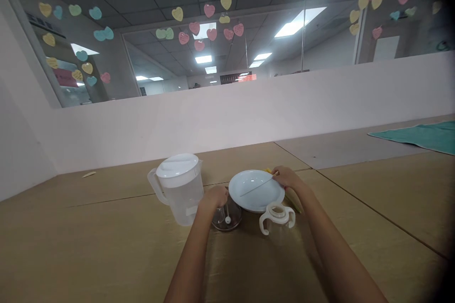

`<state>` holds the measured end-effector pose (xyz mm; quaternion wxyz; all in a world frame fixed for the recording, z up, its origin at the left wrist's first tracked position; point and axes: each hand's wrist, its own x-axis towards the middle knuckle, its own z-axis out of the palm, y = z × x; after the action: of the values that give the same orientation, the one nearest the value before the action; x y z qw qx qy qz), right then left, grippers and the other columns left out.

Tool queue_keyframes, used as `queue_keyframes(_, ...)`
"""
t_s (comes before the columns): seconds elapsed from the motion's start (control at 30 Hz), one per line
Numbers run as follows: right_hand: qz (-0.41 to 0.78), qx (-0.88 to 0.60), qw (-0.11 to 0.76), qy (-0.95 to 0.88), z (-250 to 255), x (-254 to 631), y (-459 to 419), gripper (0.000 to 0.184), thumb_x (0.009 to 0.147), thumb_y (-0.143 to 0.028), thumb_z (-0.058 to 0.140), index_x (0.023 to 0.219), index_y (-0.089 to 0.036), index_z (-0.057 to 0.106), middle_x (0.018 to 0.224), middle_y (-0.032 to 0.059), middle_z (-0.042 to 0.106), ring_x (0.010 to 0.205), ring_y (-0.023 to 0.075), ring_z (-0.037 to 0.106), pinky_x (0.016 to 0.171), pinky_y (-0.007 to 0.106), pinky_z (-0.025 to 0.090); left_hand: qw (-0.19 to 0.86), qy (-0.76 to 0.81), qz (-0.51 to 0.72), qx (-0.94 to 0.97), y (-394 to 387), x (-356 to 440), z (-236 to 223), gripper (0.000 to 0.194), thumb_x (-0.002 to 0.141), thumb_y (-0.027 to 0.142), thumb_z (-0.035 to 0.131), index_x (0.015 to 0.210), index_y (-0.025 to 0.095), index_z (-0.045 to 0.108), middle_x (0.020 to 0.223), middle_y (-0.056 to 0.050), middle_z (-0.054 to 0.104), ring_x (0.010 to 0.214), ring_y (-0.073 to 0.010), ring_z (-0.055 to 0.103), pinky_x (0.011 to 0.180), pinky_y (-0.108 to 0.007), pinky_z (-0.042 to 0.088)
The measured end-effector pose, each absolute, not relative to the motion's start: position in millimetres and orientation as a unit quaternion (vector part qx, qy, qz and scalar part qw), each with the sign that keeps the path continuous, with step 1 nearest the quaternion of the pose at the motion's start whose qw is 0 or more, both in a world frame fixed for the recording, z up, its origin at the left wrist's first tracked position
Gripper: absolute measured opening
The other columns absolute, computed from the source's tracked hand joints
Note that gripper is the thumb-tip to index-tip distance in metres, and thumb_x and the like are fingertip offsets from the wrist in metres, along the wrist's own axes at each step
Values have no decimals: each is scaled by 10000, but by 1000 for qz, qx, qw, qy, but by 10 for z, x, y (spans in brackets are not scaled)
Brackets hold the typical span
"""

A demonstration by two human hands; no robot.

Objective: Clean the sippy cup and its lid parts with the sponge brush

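Note:
My left hand (214, 197) is closed, seemingly round the upper end of a thin straw (228, 220) with a round white tip. That tip hangs over a see-through round dish or lid (231, 227), partly hidden by the hand. My right hand (285, 177) pinches one end of a thin rod (258, 186) that slants across a wide white bowl (249, 181). Between my forearms stands a clear cup with a white two-handled collar (277, 214), open at the top. Something yellow (268, 170) shows just behind the right fingers.
A clear pitcher with a white lid (179, 189) stands left of my left hand. Beside my right wrist lies a long yellowish item (293, 202). A teal cloth (423, 135) is at the far right, and a small flat piece (89, 174) at the far left. A white wall (220, 120) closes off the back.

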<state>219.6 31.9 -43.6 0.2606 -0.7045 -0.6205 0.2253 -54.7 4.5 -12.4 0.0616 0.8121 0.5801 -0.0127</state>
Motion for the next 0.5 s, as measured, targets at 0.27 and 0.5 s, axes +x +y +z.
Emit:
queue_keyframes(0.27, 199, -721, 207, -631, -357, 2237, 343, 267, 646, -94, 572, 903, -112, 644, 759, 91, 687, 544, 130, 619, 454, 171, 413, -6, 593, -44, 804, 131, -526, -283, 303, 776, 146, 443, 934, 211, 692, 1063, -90, 672, 1031, -232, 590, 874, -320, 431)
queue_keyframes(0.5, 206, -714, 188, -642, -250, 2258, 255, 410, 584, -22, 586, 985, -99, 624, 694, 68, 675, 571, 144, 631, 487, 188, 442, -46, 613, -33, 788, 133, -501, -405, 281, 782, 164, 479, 985, 153, 673, 1106, -151, 633, 1144, -276, 510, 936, -355, 389)
